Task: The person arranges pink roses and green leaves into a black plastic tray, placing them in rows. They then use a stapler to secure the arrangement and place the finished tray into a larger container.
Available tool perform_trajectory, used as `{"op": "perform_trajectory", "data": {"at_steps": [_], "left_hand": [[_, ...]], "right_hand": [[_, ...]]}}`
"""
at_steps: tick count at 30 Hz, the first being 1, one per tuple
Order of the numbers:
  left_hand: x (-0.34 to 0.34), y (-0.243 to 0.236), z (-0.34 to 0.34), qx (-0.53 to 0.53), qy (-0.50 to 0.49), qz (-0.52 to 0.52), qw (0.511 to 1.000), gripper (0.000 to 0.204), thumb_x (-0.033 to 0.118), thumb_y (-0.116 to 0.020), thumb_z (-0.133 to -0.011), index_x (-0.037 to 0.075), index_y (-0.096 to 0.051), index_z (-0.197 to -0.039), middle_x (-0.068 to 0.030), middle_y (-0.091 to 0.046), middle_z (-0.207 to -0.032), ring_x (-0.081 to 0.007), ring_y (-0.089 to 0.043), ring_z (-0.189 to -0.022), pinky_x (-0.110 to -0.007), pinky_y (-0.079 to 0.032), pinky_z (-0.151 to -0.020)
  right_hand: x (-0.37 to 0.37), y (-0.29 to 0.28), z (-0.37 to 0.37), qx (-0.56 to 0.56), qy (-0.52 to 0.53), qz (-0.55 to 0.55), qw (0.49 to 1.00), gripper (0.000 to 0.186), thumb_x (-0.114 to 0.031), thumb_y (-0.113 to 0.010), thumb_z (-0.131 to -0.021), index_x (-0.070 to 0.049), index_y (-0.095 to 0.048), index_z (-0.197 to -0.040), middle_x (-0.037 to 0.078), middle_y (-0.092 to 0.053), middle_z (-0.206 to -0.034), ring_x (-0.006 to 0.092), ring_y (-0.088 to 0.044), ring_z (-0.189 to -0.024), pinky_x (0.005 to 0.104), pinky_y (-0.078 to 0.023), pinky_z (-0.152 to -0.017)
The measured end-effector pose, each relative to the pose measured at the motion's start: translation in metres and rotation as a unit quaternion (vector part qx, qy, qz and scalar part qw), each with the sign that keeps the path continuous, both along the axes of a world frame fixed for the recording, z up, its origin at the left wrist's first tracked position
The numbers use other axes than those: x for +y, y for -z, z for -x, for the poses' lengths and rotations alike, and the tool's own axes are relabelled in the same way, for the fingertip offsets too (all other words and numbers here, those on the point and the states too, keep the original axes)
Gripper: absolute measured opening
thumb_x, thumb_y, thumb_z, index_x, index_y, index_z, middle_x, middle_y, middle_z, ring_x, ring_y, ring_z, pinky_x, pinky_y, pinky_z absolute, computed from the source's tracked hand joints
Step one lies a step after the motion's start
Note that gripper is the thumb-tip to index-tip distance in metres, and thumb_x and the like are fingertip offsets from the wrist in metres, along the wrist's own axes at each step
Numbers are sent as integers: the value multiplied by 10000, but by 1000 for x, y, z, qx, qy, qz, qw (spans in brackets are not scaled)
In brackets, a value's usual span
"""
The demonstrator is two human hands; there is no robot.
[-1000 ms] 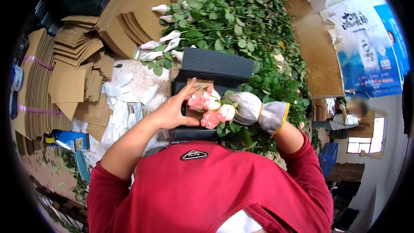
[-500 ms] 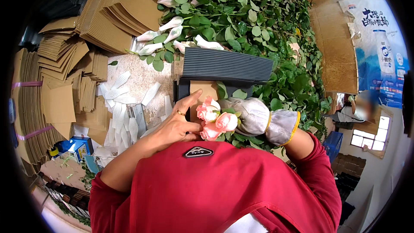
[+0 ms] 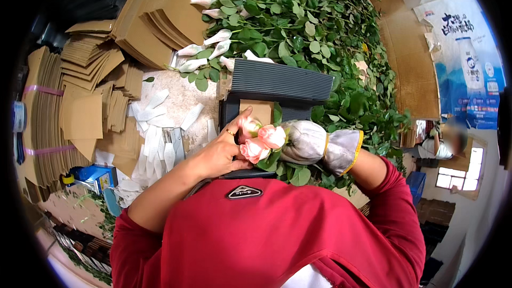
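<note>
Several pale pink roses [image 3: 257, 143] are bunched in front of my chest, their blooms pointing left. My right hand [image 3: 304, 142], in a grey fabric glove with a yellow-edged cuff, is closed round the stems just behind the blooms. My bare left hand [image 3: 223, 153], with a ring on one finger, cups the blooms from the left. Its index finger reaches along their far side and the thumb lies on the near side; the other fingertips are partly hidden. Beneath the roses, a piece of brown cardboard [image 3: 257, 110] lies on a black ribbed stand [image 3: 282, 81].
Leafy rose stems [image 3: 320, 26] cover the table's far side, some blooms in white mesh sleeves [image 3: 220, 49]. Loose white sleeves [image 3: 154, 144] lie left of the stand. Cardboard stacks [image 3: 45, 112] rise at far left. Another person [image 3: 434, 146] is at far right.
My left hand has moved in against the blooms, its fingers now round them. The roses have shifted and turned slightly between my hands. The whole view has swung a little.
</note>
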State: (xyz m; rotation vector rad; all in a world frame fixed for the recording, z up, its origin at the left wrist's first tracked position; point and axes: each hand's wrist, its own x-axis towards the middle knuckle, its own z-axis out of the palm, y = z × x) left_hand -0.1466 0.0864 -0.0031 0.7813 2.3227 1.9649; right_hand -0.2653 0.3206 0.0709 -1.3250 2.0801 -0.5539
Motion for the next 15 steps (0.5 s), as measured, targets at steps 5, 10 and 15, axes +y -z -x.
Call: {"op": "perform_trajectory", "data": {"at_steps": [5,10,15], "left_hand": [[0,1,1,25,11,43,999,363,140,-831,-709,122,-727,-1056,-172,-506,-1394,-383,-452,-1311,-444,-377,-1099],[-4,-7,-1,17,-9,37,999,473,153,-816,-713,109,-683,-1165,-135,-582,-1285,-386,-539,-1195,-439,-436,-1032],[0,7,-6,42,-53,116,991,568,221,-854,-694,139,-663,-1223,-237,-369,-1476,-433,-394,-1335,-475,-360,-1107]], "right_hand": [[10,-11,0,27,-49,70,996,342,-94,-626,-839,-17,-612,-1171,202,-676,-1056,375,-666,-921,409,-557,-806],[3,-87,20,-227,116,126,959,305,-198,-663,-876,-26,-668,-1128,172,-701,-977,311,-700,-860,372,-577,-735],[-13,-39,9,177,23,105,978,378,-94,-670,-773,-88,-622,-1148,104,-683,-1035,275,-703,-829,381,-578,-653]]}}
